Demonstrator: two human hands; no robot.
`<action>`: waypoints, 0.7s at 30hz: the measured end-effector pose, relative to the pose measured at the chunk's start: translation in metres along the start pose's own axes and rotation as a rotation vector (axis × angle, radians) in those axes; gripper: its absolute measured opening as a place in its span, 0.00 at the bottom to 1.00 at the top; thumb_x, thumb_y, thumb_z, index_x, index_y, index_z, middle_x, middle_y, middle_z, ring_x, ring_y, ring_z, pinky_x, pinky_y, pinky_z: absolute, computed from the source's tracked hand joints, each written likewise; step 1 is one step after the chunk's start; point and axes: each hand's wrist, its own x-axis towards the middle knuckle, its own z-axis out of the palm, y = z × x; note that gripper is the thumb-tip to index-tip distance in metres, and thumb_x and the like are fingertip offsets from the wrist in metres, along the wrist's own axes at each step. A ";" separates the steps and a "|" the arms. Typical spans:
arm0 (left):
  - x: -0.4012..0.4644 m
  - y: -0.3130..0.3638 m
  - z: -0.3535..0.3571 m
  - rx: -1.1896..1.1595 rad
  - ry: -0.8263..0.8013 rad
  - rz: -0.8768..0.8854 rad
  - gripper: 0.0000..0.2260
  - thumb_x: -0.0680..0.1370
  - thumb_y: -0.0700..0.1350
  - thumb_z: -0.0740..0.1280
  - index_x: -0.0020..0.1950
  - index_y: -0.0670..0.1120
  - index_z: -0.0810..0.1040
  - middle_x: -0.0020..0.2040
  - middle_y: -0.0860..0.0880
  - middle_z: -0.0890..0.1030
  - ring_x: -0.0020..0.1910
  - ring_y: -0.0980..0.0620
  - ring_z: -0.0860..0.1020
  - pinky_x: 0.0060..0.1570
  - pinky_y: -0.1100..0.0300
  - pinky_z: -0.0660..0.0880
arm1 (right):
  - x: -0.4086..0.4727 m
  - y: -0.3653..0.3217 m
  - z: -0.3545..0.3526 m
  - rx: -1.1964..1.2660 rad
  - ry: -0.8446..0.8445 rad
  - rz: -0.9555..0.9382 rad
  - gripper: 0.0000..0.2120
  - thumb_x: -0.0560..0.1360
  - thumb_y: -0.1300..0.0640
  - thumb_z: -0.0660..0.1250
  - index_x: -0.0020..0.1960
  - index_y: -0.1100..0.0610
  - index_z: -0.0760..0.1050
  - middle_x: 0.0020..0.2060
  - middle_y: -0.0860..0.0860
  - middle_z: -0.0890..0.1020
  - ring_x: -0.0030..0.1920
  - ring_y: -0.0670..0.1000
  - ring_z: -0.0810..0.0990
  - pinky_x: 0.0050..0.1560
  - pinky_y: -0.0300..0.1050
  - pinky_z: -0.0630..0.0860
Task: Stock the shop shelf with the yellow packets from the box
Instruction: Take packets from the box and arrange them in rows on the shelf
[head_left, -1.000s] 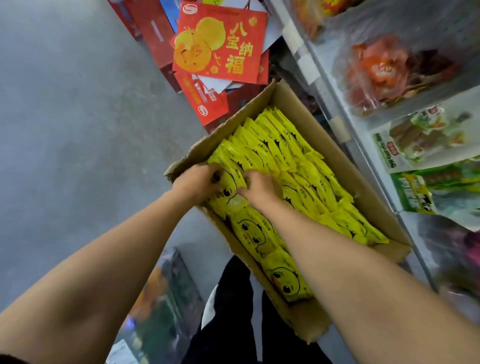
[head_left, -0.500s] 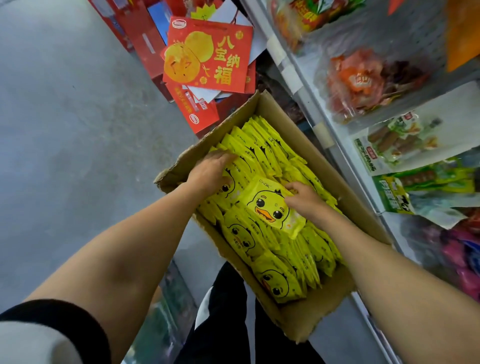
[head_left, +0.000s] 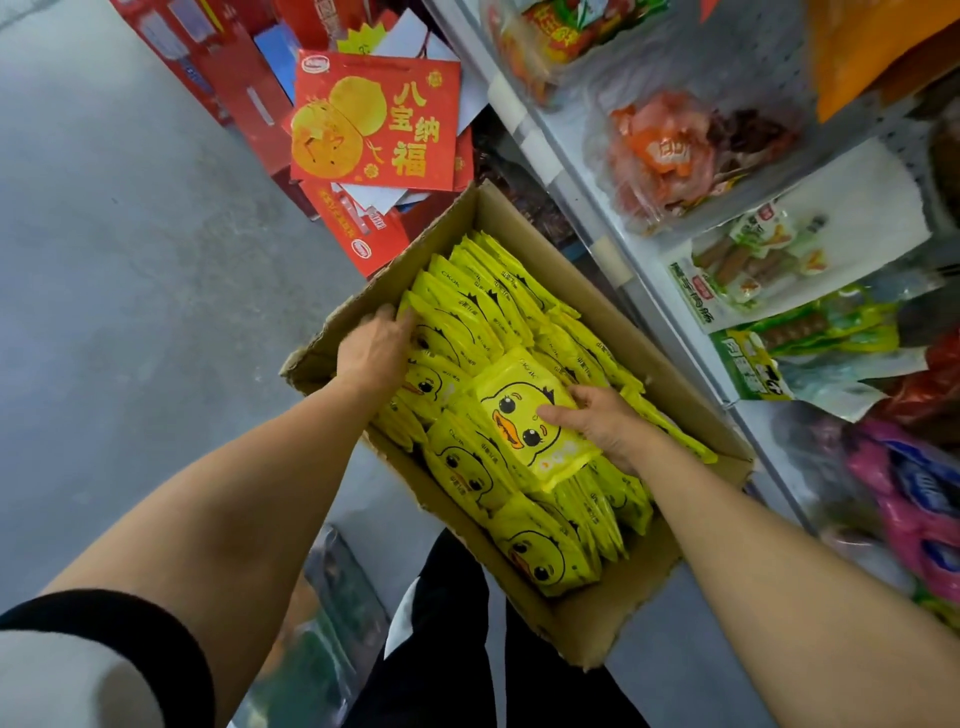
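1 yellow packet (head_left: 524, 415) lies face up on top of the others inside the cardboard box (head_left: 597, 629). Its duck face is fully visible. The packet's long axis runs from upper left to lower right in the view, with the printed brand end toward the upper left and the sealed lower end toward the lower right.

The right hand (head_left: 602, 423) holds this packet along its right edge: the thumb lies across the printed face, and the fingers curl around the edge, partly hidden beneath it.

The remaining yellow packets (head_left: 488, 306) stand on edge in rows and overlap one another, filling most of the box. Their top edges lean toward the far end of the box.

The left hand (head_left: 374, 348) rests on the left-hand row of packets, just inside the left wall of the box. Its fingers are relaxed and close together, the tips touching the top packet edge; no grip is visible.

The box sits tilted above a grey floor (head_left: 130, 260), beside a shop shelf (head_left: 571, 171) on the right that carries assorted snack bags (head_left: 675, 156). Red gift cartons (head_left: 374, 124) with gold lettering stand beyond the far end of the box. Dark trousers (head_left: 441, 649) show below the box.
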 end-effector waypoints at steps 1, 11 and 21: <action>-0.002 -0.001 -0.001 0.034 -0.016 -0.008 0.18 0.75 0.42 0.71 0.64 0.45 0.74 0.55 0.43 0.74 0.54 0.41 0.75 0.44 0.48 0.75 | -0.003 0.001 -0.001 0.022 -0.006 0.000 0.28 0.62 0.49 0.82 0.59 0.54 0.78 0.56 0.53 0.84 0.56 0.53 0.83 0.61 0.55 0.78; -0.032 0.004 -0.024 -0.306 -0.162 -0.017 0.09 0.80 0.50 0.65 0.50 0.47 0.68 0.49 0.41 0.78 0.43 0.44 0.75 0.38 0.53 0.71 | -0.051 0.002 -0.028 0.170 0.159 -0.060 0.10 0.74 0.62 0.73 0.54 0.56 0.78 0.43 0.53 0.85 0.39 0.50 0.85 0.39 0.44 0.82; -0.125 0.070 -0.090 -1.135 -0.246 -0.239 0.40 0.71 0.52 0.76 0.77 0.41 0.60 0.74 0.43 0.66 0.69 0.44 0.69 0.55 0.52 0.72 | -0.146 -0.011 -0.072 0.262 0.284 -0.250 0.11 0.74 0.61 0.73 0.55 0.60 0.81 0.45 0.56 0.87 0.42 0.53 0.86 0.40 0.46 0.82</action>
